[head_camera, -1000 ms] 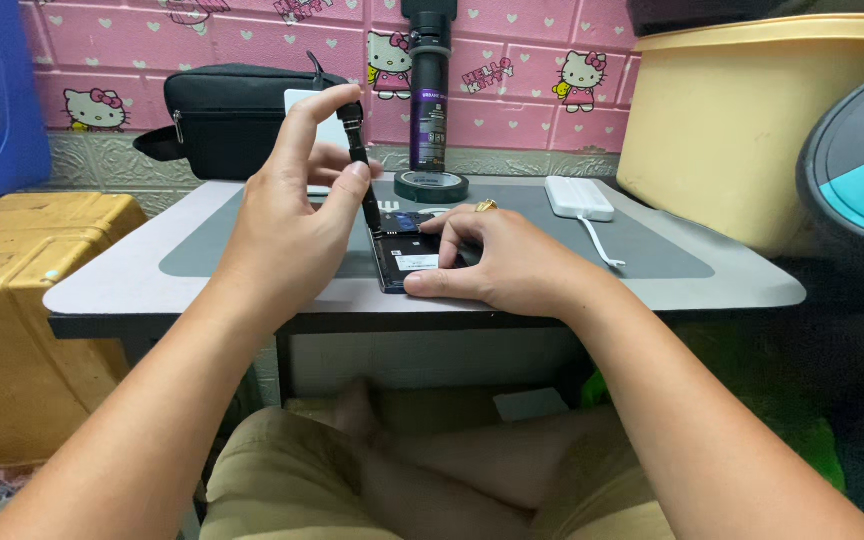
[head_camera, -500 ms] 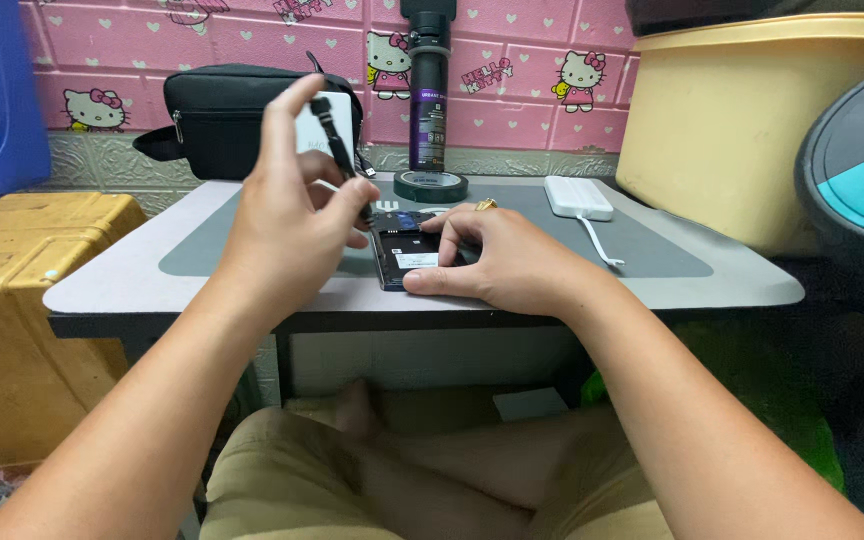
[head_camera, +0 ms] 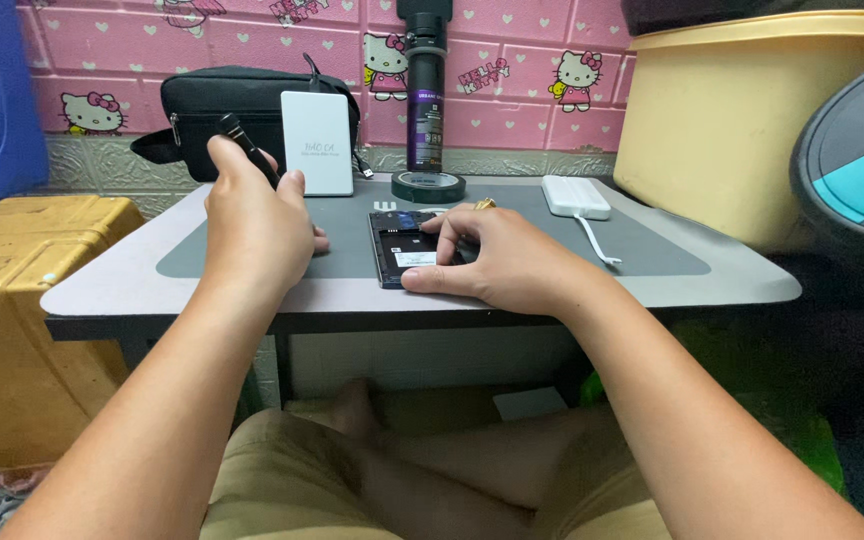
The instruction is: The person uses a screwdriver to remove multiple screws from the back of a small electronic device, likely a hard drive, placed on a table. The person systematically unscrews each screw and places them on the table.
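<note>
My left hand [head_camera: 252,220] grips a slim black screwdriver [head_camera: 245,146], its handle end pointing up and away over the left part of the grey mat [head_camera: 652,250]. My right hand [head_camera: 497,262] lies flat on an opened black phone [head_camera: 397,245] in the middle of the mat, fingers pressing on its right side. The phone's inner parts show, with a white label and a blue piece near the top. The screwdriver's tip is hidden behind my left hand.
A low table [head_camera: 102,290] carries the mat. At the back stand a black zip pouch [head_camera: 222,110], a white flat box [head_camera: 317,142], a roll of dark tape [head_camera: 428,186], a black cylinder stand [head_camera: 424,90] and a white power bank with cable [head_camera: 576,196]. A yellow bin [head_camera: 722,120] is right, a yellow crate [head_camera: 12,290] left.
My left hand has moved left, away from the phone, carrying the screwdriver and tilting it. My right hand stays on the phone.
</note>
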